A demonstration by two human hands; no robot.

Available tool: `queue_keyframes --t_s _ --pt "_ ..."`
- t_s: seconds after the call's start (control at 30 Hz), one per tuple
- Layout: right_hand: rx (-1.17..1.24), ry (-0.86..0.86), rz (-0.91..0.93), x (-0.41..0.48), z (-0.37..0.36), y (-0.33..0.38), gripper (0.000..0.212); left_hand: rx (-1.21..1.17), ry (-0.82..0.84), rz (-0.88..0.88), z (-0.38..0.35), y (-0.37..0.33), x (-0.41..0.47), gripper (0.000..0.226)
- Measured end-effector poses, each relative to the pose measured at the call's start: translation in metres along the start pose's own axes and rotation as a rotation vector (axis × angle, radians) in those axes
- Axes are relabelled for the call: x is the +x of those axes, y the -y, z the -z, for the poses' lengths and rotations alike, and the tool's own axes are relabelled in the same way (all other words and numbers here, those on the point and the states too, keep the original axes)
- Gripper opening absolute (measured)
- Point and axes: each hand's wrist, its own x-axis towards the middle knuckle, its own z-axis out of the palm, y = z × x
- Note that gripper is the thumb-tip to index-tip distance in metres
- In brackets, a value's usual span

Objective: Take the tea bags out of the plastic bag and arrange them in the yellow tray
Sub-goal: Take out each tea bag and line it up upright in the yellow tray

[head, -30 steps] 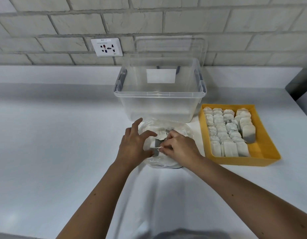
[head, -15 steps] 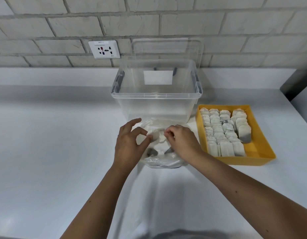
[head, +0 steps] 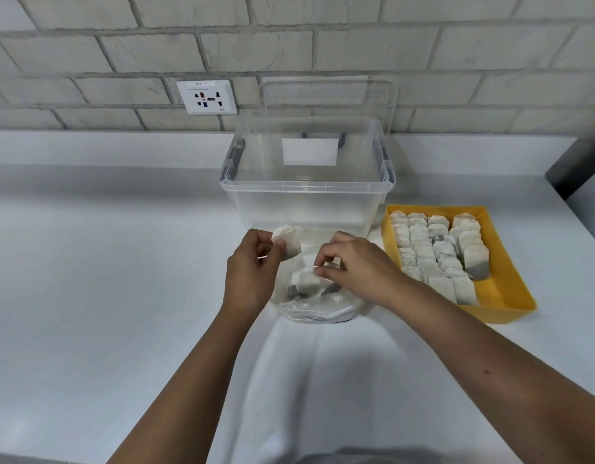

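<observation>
A clear plastic bag (head: 318, 306) lies on the white counter in front of me, with a few tea bags (head: 306, 283) still inside. My left hand (head: 251, 272) pinches one white tea bag (head: 287, 242) lifted above the bag's left side. My right hand (head: 353, 266) pinches another tea bag by its top over the plastic bag's mouth. The yellow tray (head: 508, 296) sits to the right, holding several rows of tea bags (head: 430, 249) standing close together; its right part is bare.
A clear storage bin (head: 306, 192) with grey latches stands just behind the plastic bag, its lid leaning on the brick wall. A wall socket (head: 206, 97) is at the back left. A dark edge (head: 573, 169) marks the counter's far right end.
Both hands were down in the plastic bag. Now my left hand has come up and leftward with a tea bag, and my right hand has shifted right, pinching another.
</observation>
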Motion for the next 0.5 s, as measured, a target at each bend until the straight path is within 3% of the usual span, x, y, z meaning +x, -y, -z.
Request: queue_keyframes --t_s 0.17,0.37,0.5 --pt "0.256 0.051 0.009 -0.003 0.028 0.008 0.007 -0.077 0.152 0.041 -0.005 -0.003 0.003 0.007" --pt "0.320 -0.011 -0.090 0.010 0.018 0.006 0.014 -0.302 0.237 0.254 -0.013 -0.007 -0.004 0.020" --pt "0.324 -0.037 -0.130 0.015 0.012 0.010 0.014 -0.294 0.300 0.260 -0.012 -0.004 -0.005 0.026"
